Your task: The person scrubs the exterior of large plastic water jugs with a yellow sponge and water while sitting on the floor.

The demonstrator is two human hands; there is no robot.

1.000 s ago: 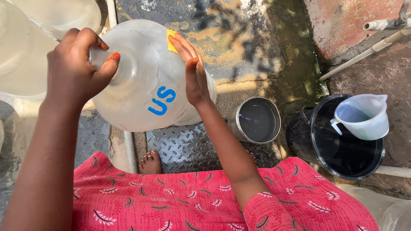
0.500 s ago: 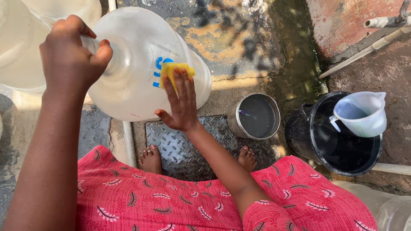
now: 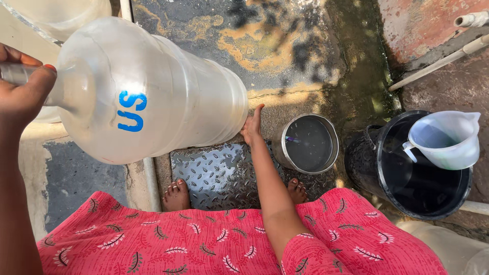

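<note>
- Left hand (image 3: 23, 94): closed round the neck of the large clear water jug (image 3: 153, 91), which is held tilted above the ground.
- Right hand (image 3: 252, 127): fingers extended, pressed against the jug's base; any grasp hidden.
- Metal pot (image 3: 308, 142): beside right hand.
- Black bucket (image 3: 379, 168): white pitcher (image 3: 445, 140) on its rim.

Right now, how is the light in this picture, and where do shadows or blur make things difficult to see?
Head view: strong sunlight whitens the large translucent plastic bottle, most at its shoulder; leafy shadows mottle the stained concrete ground; the black bucket interior is too dark to read; the left hand at the frame edge looks slightly soft, while the right hand at the bottle's base is sharp.
</note>
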